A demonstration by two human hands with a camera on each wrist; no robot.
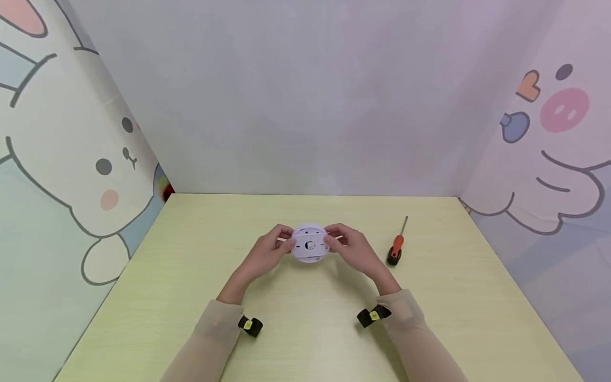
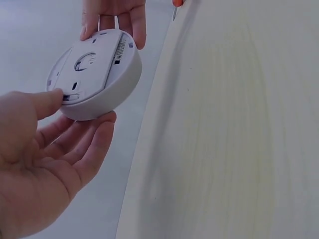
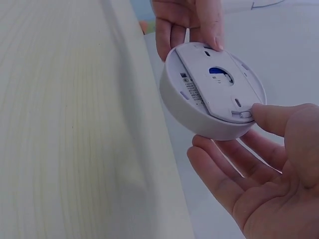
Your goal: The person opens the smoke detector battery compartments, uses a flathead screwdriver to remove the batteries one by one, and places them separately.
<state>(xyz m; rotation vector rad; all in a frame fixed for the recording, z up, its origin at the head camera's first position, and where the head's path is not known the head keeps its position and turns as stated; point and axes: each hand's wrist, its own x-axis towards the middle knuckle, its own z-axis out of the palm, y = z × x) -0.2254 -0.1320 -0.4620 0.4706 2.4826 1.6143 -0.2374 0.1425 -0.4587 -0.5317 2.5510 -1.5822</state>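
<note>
A round white smoke detector is held over the table, its back with a slotted mounting plate turned up toward the head camera. My left hand grips its left edge, the thumb on the plate and the fingers beneath, as the left wrist view shows. On the opposite edge my right hand pinches it the same way. Through the plate's round middle hole, a bit of blue and white shows in the right wrist view. The detector's front face is hidden.
A screwdriver with a red and black handle lies on the table to the right of my right hand, its tip pointing away. Behind the table hangs a pale sheet, with cartoon-printed sheets at the sides.
</note>
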